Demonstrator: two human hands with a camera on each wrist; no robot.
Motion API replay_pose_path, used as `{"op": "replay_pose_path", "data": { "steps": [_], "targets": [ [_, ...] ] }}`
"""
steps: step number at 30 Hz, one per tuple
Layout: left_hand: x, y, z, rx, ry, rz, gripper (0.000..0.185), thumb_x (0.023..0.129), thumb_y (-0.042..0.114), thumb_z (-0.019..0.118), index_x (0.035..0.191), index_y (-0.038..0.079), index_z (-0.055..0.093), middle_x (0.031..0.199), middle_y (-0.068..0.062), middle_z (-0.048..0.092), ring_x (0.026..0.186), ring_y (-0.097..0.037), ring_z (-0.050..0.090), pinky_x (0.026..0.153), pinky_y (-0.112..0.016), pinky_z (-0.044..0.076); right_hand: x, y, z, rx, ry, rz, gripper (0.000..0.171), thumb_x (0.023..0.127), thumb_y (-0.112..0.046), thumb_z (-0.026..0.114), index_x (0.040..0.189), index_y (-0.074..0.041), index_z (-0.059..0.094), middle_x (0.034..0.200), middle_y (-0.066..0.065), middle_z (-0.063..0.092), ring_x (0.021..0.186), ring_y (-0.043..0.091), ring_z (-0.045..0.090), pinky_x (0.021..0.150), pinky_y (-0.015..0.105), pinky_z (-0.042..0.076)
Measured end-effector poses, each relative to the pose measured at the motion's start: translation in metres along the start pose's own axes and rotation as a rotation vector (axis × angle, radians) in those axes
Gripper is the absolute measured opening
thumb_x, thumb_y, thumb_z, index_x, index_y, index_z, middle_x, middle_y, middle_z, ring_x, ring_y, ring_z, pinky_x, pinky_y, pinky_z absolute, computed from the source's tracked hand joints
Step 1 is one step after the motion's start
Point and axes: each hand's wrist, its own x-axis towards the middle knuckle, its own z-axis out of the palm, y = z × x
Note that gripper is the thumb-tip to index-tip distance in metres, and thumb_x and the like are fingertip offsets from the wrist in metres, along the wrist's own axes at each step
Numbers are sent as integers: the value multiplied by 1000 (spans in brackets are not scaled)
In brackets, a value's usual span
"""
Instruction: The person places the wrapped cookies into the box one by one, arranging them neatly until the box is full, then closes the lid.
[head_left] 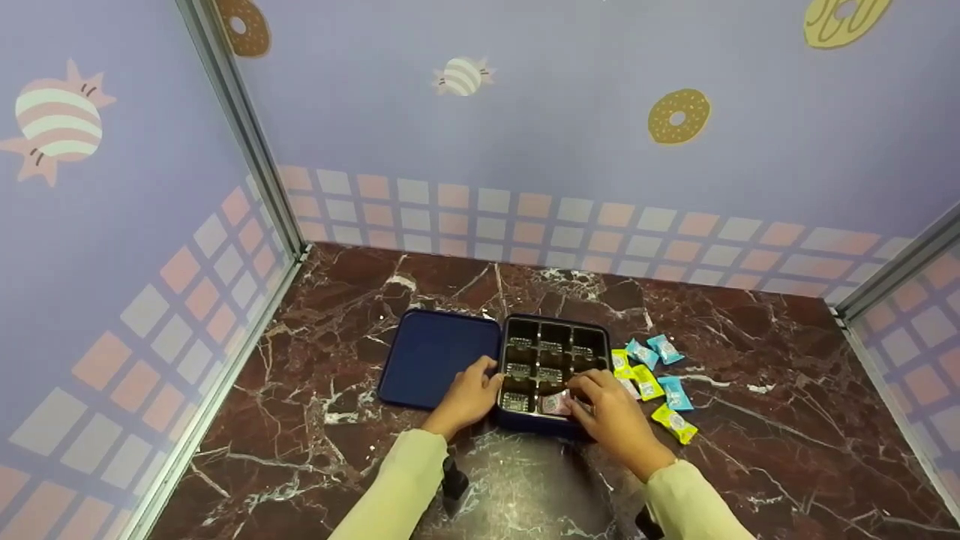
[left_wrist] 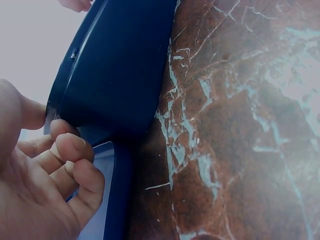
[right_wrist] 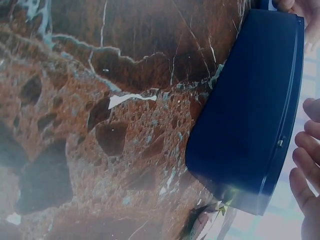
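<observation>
Evenly lit from the head, gleaming pale off the polished dark-red, white-veined marble tabletop (head_left: 540,480); washing out whitish beyond the navy-blue, round-cornered box (left_wrist: 115,65) in both wrist views, softly hazy.

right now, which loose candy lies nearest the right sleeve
The yellow candy just below the lowest blue candy in the head view; all other loose candies lie farther from the sleeve.
</observation>
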Motion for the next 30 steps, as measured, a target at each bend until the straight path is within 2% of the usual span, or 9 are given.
{"op": "replay_pose_path", "data": {
  "steps": [8,14,20,25,30],
  "targets": [
    [0,0,0,-10,-11,-11,30,100,21,51,124,3,54,66,2,46,58,-14,44,60,-29,38,-1,5,-1,-21,37,-14,21,82,-21,78,100,-13,69,99,-1,64,95,21,61,84,41,50],
    [0,-1,0,-9,-10,-10,31,100,22,51,124,3,54,67,2,47,59,-14,45,60,-30,38,-4,8,-2,1,43,6,19,83,-17,76,101,-14,69,101,0,62,97,23,60,86,42,49],
    [1,-2,0,-16,-37,-28,32,101,23,50,126,4,53,71,0,49,61,-16,44,62,-31,37,-5,12,-4,-25,67,24,20,83,-16,75,101,-12,68,102,2,63,97,24,60,87,43,49],
    [2,-3,1,-18,-19,-15,31,100,22,51,125,3,54,71,-1,52,62,-16,47,62,-31,40,-5,14,-6,-41,83,32,20,83,-16,75,102,-11,68,102,3,64,97,25,62,87,43,50],
    [1,-2,1,-20,-9,-7,31,100,21,52,124,2,54,68,1,48,59,-15,45,60,-30,38,-7,16,-9,-49,78,64,22,84,-17,75,103,-12,68,104,5,64,98,25,61,86,44,50]
  ]
}}
